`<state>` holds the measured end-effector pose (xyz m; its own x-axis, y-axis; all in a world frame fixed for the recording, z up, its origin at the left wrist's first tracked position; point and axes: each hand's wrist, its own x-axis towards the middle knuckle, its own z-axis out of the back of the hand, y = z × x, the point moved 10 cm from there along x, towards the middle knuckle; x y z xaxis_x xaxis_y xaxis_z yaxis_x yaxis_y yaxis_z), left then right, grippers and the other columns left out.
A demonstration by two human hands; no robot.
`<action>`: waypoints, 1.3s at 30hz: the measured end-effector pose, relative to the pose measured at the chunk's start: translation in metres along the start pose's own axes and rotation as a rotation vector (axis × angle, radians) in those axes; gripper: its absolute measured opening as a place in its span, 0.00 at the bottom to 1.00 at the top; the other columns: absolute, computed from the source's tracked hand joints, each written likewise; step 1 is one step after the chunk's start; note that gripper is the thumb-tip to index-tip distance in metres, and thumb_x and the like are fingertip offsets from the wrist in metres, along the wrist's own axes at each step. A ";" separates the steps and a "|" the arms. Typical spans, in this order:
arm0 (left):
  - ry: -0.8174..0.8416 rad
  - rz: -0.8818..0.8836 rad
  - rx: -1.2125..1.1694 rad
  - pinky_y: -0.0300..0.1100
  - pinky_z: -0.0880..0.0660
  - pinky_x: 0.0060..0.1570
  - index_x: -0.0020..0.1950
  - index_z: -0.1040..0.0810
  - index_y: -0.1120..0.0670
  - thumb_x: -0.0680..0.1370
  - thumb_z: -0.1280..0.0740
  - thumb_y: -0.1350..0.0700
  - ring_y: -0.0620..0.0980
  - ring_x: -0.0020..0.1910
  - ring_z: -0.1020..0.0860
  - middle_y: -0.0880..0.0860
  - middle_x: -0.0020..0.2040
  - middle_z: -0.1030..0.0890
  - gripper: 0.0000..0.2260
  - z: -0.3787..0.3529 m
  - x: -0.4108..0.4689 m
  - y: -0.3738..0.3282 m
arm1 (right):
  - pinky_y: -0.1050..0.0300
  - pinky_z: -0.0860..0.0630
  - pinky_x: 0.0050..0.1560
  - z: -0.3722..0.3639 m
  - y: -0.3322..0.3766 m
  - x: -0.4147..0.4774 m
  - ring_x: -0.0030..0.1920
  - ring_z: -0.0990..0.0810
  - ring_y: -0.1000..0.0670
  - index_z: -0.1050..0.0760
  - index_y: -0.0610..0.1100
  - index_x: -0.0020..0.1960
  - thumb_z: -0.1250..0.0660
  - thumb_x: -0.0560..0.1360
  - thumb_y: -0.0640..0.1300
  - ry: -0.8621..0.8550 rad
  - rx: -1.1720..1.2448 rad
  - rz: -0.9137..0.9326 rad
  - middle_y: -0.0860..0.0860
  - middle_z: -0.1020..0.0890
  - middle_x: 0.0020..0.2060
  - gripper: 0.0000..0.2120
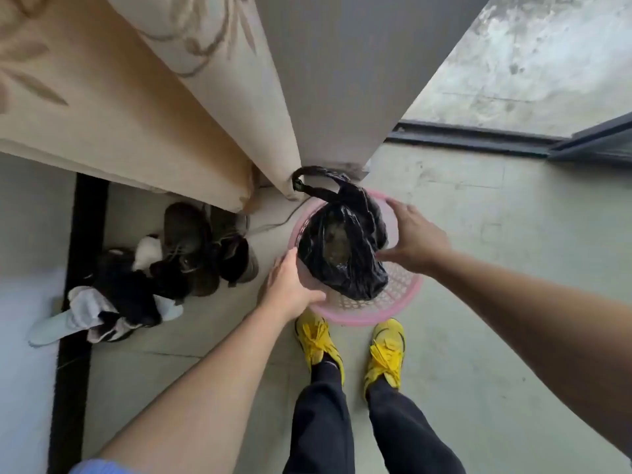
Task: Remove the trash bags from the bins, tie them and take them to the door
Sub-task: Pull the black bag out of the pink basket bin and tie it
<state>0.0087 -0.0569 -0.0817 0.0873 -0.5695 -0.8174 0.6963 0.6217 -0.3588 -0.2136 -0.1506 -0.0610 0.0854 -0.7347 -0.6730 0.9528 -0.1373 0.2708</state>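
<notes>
Black trash bag [342,254] sits inside the pink bin [393,302] on the floor [496,251], with one handle loop trailing far-left toward the curtain [136,114]. The left grip [290,285] clasps the bin's near-left rim, thumb over the edge. The right grip [413,241] is spread over the right rim, thumb by the bag. Yellow shoes [316,340] stand just near the bin.

Pink bin [403,297] hemmed by curtain [219,107] behind, shoe pile [178,254] left, bare floor [496,234] right
</notes>
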 end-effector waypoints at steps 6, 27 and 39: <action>-0.085 -0.054 -0.013 0.54 0.28 0.64 0.72 0.39 0.48 0.66 0.23 0.53 0.58 0.65 0.27 0.53 0.65 0.24 0.39 -0.030 0.071 0.001 | 0.49 0.29 0.64 -0.058 -0.002 0.057 0.66 0.29 0.45 0.34 0.51 0.72 0.22 0.66 0.55 0.019 0.069 0.079 0.48 0.29 0.68 0.39; -0.426 0.004 -0.513 0.55 0.20 0.47 0.39 0.23 0.54 0.73 0.31 0.61 0.57 0.42 0.17 0.56 0.39 0.17 0.04 0.034 -0.145 -0.018 | 0.49 0.25 0.46 0.047 0.008 -0.113 0.41 0.21 0.44 0.22 0.44 0.49 0.37 0.76 0.43 -0.127 0.481 0.062 0.45 0.18 0.38 0.06; -0.554 -0.086 -0.659 0.58 0.20 0.45 0.34 0.24 0.53 0.69 0.27 0.60 0.59 0.39 0.17 0.54 0.33 0.17 0.08 0.027 -0.318 0.071 | 0.44 0.23 0.40 0.030 0.047 -0.283 0.36 0.24 0.47 0.22 0.37 0.42 0.37 0.75 0.41 -0.225 0.649 0.173 0.44 0.21 0.33 0.09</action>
<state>0.0495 0.1535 0.1651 0.5074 -0.7021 -0.4996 0.1766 0.6522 -0.7372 -0.2021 0.0310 0.1632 0.0905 -0.8916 -0.4438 0.5586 -0.3235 0.7638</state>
